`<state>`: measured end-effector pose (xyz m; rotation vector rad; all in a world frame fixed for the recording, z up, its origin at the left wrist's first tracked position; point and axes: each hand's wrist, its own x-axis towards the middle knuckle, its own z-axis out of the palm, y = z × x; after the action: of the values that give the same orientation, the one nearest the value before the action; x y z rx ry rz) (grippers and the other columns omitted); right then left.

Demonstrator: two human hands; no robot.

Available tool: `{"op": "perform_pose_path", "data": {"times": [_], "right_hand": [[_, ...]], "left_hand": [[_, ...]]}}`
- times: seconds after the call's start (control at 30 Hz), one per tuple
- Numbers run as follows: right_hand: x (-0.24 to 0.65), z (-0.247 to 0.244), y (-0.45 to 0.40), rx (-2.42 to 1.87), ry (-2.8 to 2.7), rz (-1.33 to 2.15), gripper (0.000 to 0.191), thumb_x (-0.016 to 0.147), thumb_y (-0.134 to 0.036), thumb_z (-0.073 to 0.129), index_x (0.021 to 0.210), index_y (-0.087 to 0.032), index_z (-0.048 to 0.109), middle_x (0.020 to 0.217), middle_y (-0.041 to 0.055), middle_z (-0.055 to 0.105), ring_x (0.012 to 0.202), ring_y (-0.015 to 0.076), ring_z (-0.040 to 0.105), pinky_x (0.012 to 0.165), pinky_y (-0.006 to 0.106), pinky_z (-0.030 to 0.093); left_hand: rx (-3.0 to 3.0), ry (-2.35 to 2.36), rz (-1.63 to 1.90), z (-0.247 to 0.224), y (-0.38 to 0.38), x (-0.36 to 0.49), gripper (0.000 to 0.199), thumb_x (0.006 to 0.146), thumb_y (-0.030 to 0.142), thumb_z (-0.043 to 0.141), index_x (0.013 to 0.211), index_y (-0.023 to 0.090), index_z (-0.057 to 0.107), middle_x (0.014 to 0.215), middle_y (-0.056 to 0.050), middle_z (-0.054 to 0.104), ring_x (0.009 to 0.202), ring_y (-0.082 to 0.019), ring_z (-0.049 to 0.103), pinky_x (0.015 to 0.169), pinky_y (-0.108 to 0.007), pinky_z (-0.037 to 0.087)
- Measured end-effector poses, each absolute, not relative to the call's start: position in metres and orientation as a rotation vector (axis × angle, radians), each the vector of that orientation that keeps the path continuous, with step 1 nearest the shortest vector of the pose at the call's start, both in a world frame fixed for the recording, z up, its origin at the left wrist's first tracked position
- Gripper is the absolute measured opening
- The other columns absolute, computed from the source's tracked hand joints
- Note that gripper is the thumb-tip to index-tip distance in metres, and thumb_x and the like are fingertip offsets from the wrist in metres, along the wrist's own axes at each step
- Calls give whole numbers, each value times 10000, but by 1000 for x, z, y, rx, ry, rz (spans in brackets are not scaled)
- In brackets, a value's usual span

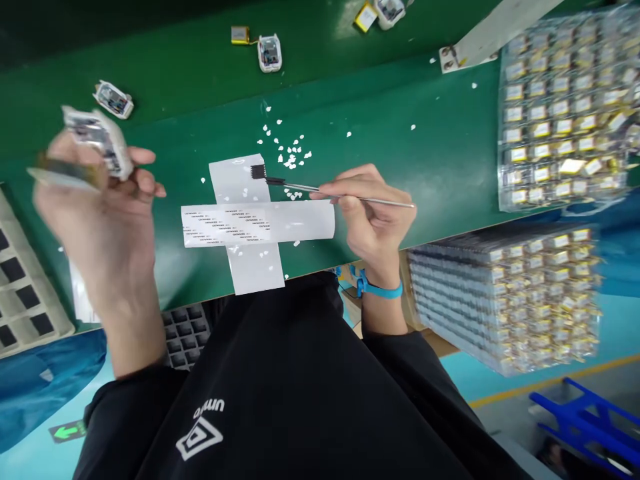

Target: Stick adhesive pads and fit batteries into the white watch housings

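My left hand (107,193) is raised at the left and grips a white plastic device housing (97,137) with electronics inside. A blurred flat piece (65,172), possibly its battery, hangs at the wrist side. My right hand (373,210) pinches a slim metal tool (327,192) with a dark tip, which looks like tweezers. That tip meets or nearly meets a small black patch (258,172) on a white paper strip (235,180). Across this strip lies a second white strip (300,221), printed with rows of small dark text. Small white bits (290,157) are scattered behind and on the papers.
More open housings lie further back: one at left (114,99), one with a yellow battery (240,35), another at top right (389,12). Clear trays of batteries (560,120) stand right, with a stack (505,293) below. A pale compartment tray (30,280) sits left; a metal bracket (493,37) rises at back right.
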<state>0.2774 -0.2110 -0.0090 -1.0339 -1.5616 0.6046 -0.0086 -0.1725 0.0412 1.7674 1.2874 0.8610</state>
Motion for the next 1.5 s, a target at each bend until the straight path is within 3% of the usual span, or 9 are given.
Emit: {"op": "perform_pose_path", "data": {"times": [0.17,0.27,0.37,0.47,0.57,0.77,1.0,1.33,1.5], "right_hand": [[271,-3,-213,-924,-1637,496,211,1082,-317,622,1180,-336,807,985,-42,852,879,205,746,800,443,622],[268,-3,-215,-919,-1699,499,225,1068,-309,639,1206,-381,802,1004,-60,851,880,200,761,813,441,621],[267,-2,-218,-911,-1768,517,269,1063,-315,635,1244,-448,783,1032,-80,849,873,208,766,833,469,612],[265,-2,-217,-969,-1763,533,251,1061,-293,643,1215,-417,799,1029,-72,850,898,210,747,836,455,600],[261,-10,-208,-1067,-1741,590,222,1065,-249,641,1150,-352,819,1042,-55,854,921,198,727,854,425,591],[254,-36,-186,-1146,-1777,727,236,1082,-271,614,1042,-256,847,1116,-12,856,990,196,731,884,398,594],[253,-44,-186,-1228,-1772,772,257,1088,-327,600,1044,-278,848,1141,-17,850,1009,196,738,942,411,593],[253,-44,-184,-1162,-1749,786,249,1089,-301,598,1036,-268,839,1106,-14,854,1011,185,765,946,406,600],[253,-46,-181,-1118,-1708,860,262,1091,-280,594,967,-249,823,1081,-4,856,1002,170,779,942,383,594]], "left_hand": [[1517,1327,895,18,-174,8,270,1016,562,663,1004,293,690,1105,-80,791,1097,-293,762,752,-422,642],[1215,1361,1012,0,-180,21,260,987,531,680,911,283,670,1061,-76,794,994,-266,774,643,-379,607],[987,1331,1108,-9,-187,30,212,930,454,744,876,268,659,1016,-54,796,809,-211,742,636,-369,595],[996,1269,1203,-11,-186,29,188,916,372,791,876,260,645,911,4,770,685,-167,688,639,-375,583],[1182,1306,1340,-15,-176,19,197,904,339,831,883,240,661,810,40,734,741,-178,729,619,-354,524],[1660,1273,1039,-29,-159,4,239,1003,446,717,964,214,680,980,-10,806,984,-228,758,885,-418,563],[1975,1271,769,-29,-162,10,84,1013,331,624,1034,289,694,1037,-38,800,1018,-271,678,751,-400,563],[2204,1232,695,-33,-167,10,80,1018,296,599,1059,286,667,1178,-46,816,1084,-332,660,907,-529,529],[2212,1283,638,-33,-169,14,98,1002,262,602,1081,281,658,1237,-41,796,1119,-336,656,934,-532,521]]}}
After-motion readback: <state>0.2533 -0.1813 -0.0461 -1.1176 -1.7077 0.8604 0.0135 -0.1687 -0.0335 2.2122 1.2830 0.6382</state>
